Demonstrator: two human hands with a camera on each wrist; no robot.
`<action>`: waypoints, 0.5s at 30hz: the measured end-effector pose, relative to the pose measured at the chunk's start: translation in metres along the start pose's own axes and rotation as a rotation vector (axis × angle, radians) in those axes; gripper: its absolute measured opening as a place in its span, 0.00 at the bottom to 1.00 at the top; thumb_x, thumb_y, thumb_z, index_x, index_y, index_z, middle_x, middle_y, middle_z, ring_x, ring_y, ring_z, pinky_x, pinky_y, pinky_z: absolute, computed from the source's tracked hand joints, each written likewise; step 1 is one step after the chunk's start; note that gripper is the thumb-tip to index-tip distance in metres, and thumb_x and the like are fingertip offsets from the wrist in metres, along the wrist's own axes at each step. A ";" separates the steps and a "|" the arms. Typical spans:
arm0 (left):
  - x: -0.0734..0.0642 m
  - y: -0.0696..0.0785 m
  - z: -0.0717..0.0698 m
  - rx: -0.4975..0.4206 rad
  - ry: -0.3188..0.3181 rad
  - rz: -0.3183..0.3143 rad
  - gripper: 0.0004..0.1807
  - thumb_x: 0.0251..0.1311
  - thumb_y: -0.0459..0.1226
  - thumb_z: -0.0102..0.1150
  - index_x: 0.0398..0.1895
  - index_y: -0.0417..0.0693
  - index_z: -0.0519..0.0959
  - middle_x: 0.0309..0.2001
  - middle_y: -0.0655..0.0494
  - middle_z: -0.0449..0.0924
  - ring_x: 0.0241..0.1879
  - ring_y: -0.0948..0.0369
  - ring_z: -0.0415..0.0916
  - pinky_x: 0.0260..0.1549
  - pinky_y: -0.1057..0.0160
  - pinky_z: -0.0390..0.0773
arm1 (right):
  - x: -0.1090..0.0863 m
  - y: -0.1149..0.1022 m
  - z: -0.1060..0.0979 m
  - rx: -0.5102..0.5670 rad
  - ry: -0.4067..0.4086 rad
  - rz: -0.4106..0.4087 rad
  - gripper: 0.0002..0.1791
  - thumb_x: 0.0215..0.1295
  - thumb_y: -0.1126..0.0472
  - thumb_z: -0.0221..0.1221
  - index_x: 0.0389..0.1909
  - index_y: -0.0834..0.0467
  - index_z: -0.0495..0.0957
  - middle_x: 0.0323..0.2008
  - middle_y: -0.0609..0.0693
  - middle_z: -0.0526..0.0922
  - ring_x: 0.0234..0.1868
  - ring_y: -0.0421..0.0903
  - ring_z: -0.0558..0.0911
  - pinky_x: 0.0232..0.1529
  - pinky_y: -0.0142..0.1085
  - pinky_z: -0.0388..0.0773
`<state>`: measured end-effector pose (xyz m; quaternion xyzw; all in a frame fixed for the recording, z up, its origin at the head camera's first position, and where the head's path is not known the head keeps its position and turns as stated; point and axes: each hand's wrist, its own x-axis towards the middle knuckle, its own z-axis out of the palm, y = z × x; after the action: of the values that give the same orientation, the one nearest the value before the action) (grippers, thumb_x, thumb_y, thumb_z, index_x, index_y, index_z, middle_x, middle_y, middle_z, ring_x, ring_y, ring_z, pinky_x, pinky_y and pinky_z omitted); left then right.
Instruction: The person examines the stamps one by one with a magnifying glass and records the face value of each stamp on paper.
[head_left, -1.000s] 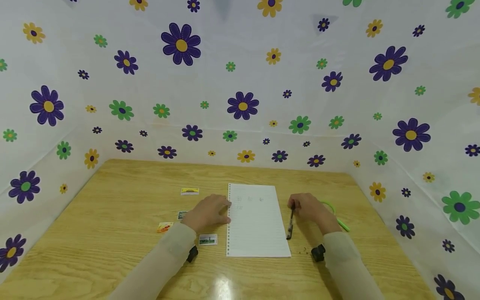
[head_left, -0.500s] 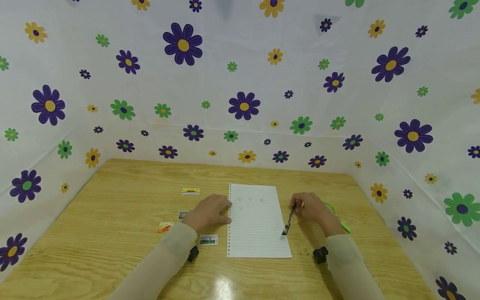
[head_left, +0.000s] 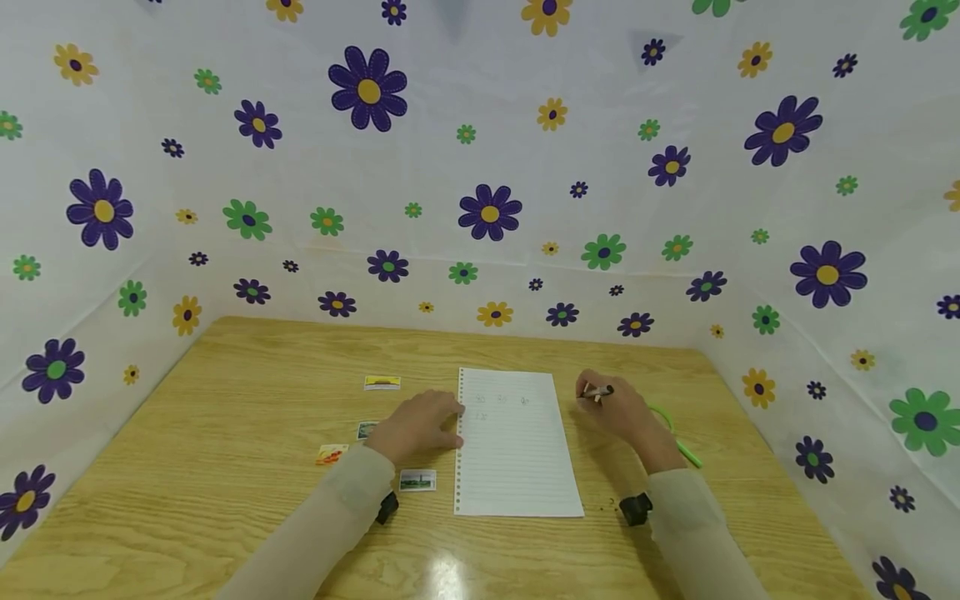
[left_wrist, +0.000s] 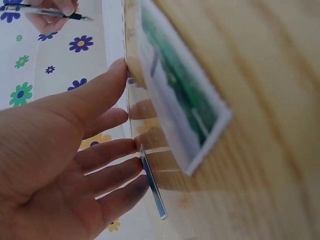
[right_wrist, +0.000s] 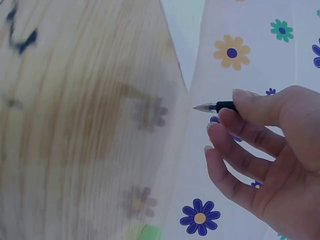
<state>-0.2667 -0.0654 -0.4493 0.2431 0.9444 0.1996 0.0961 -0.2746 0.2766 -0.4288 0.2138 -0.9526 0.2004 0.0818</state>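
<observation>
In the head view, a lined sheet of paper [head_left: 517, 467] with a punched left edge and faint handwriting near its top lies on the table. My left hand [head_left: 417, 427] rests at that edge, thumb and fingertips on it; the left wrist view shows the fingers extended and spread. Just off the sheet's right side, my right hand [head_left: 621, 417] pinches a pen [head_left: 597, 392] between thumb and index finger. The right wrist view shows the bare pen tip [right_wrist: 204, 107] poking out past the fingertips, while the other fingers curve loosely.
Several small picture cards lie left of the paper: a green landscape [head_left: 417, 480], a red-and-yellow one [head_left: 332, 454], a yellow one [head_left: 382, 383] and one partly behind my left hand [head_left: 367, 430]. A bright green curved strip [head_left: 688, 455] lies beyond my right hand. Dark marks [head_left: 609, 505] dot the table.
The pen has swung round in my right hand: it hung toward the near side over the paper's right edge, and now lies across the fingers. The left hand stays put.
</observation>
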 end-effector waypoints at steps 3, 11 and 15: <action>0.000 0.001 0.001 0.019 0.000 -0.001 0.29 0.65 0.46 0.69 0.68 0.46 0.77 0.70 0.48 0.75 0.71 0.47 0.71 0.71 0.46 0.71 | 0.004 -0.003 0.003 0.031 0.064 -0.043 0.03 0.70 0.69 0.62 0.39 0.60 0.78 0.35 0.57 0.89 0.33 0.49 0.86 0.33 0.39 0.81; 0.001 0.002 0.005 0.064 -0.004 -0.027 0.30 0.67 0.48 0.66 0.69 0.49 0.76 0.74 0.49 0.72 0.74 0.48 0.68 0.73 0.47 0.70 | 0.014 -0.019 0.013 0.393 0.086 0.013 0.09 0.74 0.65 0.60 0.47 0.66 0.83 0.42 0.66 0.87 0.35 0.53 0.84 0.34 0.29 0.79; 0.002 0.001 0.006 0.058 -0.004 -0.023 0.30 0.68 0.48 0.66 0.70 0.49 0.75 0.75 0.48 0.70 0.75 0.48 0.67 0.73 0.46 0.69 | 0.020 -0.026 0.017 0.468 0.006 0.110 0.12 0.77 0.60 0.58 0.49 0.65 0.82 0.42 0.66 0.86 0.34 0.56 0.85 0.35 0.33 0.84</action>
<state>-0.2661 -0.0621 -0.4545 0.2354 0.9523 0.1704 0.0933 -0.2824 0.2405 -0.4298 0.1741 -0.8901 0.4206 0.0219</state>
